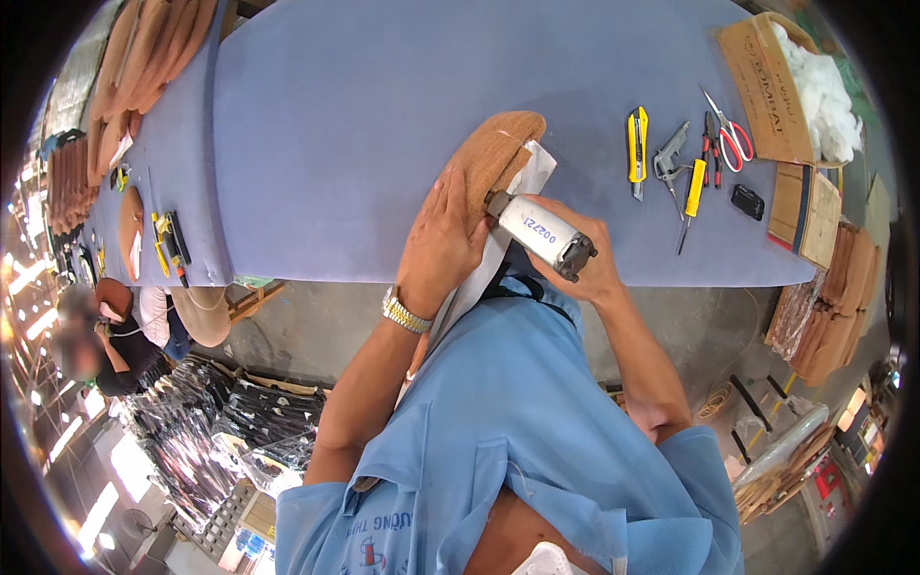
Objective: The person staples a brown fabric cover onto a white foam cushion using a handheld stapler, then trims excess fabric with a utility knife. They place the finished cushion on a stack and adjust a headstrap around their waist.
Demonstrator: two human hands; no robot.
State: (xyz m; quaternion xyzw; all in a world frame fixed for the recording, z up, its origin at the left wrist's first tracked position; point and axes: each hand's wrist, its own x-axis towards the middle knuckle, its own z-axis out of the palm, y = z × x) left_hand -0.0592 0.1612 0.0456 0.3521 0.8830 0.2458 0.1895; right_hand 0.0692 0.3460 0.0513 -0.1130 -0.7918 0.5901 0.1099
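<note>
A long brown upholstered panel [498, 134] with a rounded end lies at a slant over the table's near edge and against my body. White lining [536, 169] shows along its right side. My left hand [443, 235] grips the panel, fingers laid along its brown cover and thumb toward the lining. In my right hand [580, 251] is a pale-bodied air-powered staple gun [539, 228] with a dark nose. The nose meets the panel's edge close to my left thumb. My right fingers are mostly hidden behind the gun body.
On the blue table [335, 144], to the right, lie a yellow utility knife [637, 146], a grey hand staple gun [671, 153], a yellow-handled screwdriver [695, 189], pliers [710, 153] and red-handled scissors [736, 146]. A cardboard box [767, 91] holds white stuffing. Another person [115, 331] works at far left.
</note>
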